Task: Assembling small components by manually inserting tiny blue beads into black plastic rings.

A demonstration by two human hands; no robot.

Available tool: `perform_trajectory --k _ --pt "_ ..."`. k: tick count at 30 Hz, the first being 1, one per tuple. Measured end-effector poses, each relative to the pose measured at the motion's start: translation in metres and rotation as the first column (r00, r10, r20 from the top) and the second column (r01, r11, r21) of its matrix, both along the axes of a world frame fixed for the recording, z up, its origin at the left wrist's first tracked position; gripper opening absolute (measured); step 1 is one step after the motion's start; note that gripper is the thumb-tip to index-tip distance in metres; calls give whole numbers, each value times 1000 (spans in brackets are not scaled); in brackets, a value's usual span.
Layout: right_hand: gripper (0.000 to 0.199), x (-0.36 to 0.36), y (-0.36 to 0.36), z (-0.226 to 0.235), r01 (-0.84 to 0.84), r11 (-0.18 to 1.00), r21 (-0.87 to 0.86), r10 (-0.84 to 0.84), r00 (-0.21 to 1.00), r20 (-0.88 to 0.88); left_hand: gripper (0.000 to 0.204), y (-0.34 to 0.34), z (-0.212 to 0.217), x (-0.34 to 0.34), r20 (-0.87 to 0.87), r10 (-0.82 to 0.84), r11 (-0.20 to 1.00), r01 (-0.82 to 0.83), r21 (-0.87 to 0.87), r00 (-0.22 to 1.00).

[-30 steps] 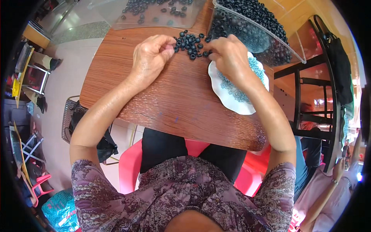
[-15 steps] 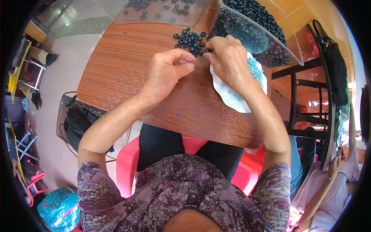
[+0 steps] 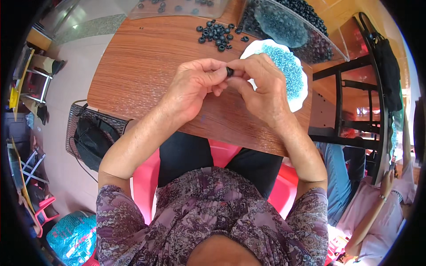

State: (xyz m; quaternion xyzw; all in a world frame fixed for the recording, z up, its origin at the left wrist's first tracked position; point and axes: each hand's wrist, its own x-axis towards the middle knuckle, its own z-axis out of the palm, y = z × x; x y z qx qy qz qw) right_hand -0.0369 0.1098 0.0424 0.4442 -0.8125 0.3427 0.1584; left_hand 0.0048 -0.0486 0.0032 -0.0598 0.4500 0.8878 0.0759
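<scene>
Above the wooden table, my two hands meet at their fingertips around a small black bead. My right hand pinches the bead between thumb and forefinger. My left hand is closed in a pinch right against it; anything thin between those fingertips is too small to see. Beyond the hands lies a loose pile of black round beads. A white scalloped plate stands beside and partly behind my right hand, bearing a heap of tiny turquoise beads.
At the far right of the table stands a clear plastic bin full of black beads. A translucent tray with scattered beads is at the far edge. Right of the table are a black chair frame and another person.
My right hand has come back from the bead pile toward my left hand, bringing a black bead. The fingertips now meet, and more of the plate shows.
</scene>
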Motion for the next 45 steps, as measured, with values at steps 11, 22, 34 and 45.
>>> perform_trajectory --k 11,22,34,45 --pt "31 38 22 -8 70 997 38 -68 996 -64 17 4 -8 13 -30 -141 960 144 241 989" --pt "13 7 97 -8 363 920 146 -381 916 123 18 3 -21 12 -47 -195 942 200 268 980" --pt "17 -6 69 -11 282 923 261 -286 958 -25 18 2 -25 13 -76 -194 940 208 271 978" --pt "9 -5 67 -14 308 898 314 -300 951 -74 18 1 -25 12 -87 -212 935 228 272 973"
